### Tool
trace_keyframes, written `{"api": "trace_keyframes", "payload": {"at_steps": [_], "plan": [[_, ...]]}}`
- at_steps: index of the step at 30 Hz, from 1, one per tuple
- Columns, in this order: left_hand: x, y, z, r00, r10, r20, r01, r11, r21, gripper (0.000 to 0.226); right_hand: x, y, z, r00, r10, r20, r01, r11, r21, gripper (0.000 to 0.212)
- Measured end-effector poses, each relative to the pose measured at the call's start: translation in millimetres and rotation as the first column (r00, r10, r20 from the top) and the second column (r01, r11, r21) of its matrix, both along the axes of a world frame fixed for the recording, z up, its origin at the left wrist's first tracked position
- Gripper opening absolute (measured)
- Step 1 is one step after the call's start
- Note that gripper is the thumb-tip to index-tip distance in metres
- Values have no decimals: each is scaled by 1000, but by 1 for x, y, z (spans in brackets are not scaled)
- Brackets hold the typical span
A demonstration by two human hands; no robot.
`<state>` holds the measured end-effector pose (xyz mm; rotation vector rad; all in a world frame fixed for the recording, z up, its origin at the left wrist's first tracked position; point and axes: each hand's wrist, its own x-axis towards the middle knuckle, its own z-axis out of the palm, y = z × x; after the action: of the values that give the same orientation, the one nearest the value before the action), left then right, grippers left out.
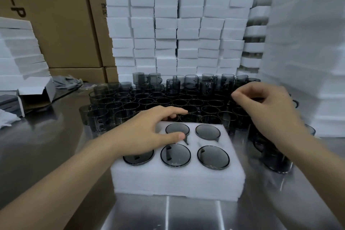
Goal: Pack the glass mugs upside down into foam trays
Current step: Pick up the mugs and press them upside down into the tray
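Observation:
A white foam tray (177,179) sits on the steel table in front of me. Dark glass mugs stand upside down in its holes: two at the front (175,155) (213,157), two at the rear (177,129) (207,131), one at the front left (138,158). My left hand (149,132) lies spread over the tray's rear left corner and hides that hole; its thumb touches the foam beside the rear middle mug. My right hand (267,110) hovers, blurred, over the loose mugs at the right with fingers loosely curled and nothing visible in them.
Several loose smoky mugs (168,101) crowd the table behind and to the right of the tray, some stacked. Foam tray stacks (177,24) wall the back and right (308,43). Cardboard boxes (65,24) and a small open box (35,91) stand at the left.

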<state>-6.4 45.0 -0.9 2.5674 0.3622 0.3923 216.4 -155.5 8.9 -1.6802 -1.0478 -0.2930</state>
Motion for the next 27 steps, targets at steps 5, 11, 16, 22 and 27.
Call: {"api": "trace_keyframes", "payload": {"at_steps": [5,11,16,22,27], "plan": [[-4,-6,7,1000,-25,-18,24,996,-82,67,18,0,-10,959,-153,240,220,934,-283,13],[-7,-5,12,954,-101,-284,124,990,66,98,16,8,-19,935,-88,343,273,795,-541,21],[-6,-12,12,956,-101,-276,135,985,106,80,12,10,-22,914,69,400,202,777,-596,22],[-8,-17,17,961,-138,-238,167,980,107,77,7,12,-26,839,101,535,284,757,-588,24],[-14,-17,25,922,-189,-338,205,979,11,77,7,12,-24,852,58,521,260,816,-516,22]]}}
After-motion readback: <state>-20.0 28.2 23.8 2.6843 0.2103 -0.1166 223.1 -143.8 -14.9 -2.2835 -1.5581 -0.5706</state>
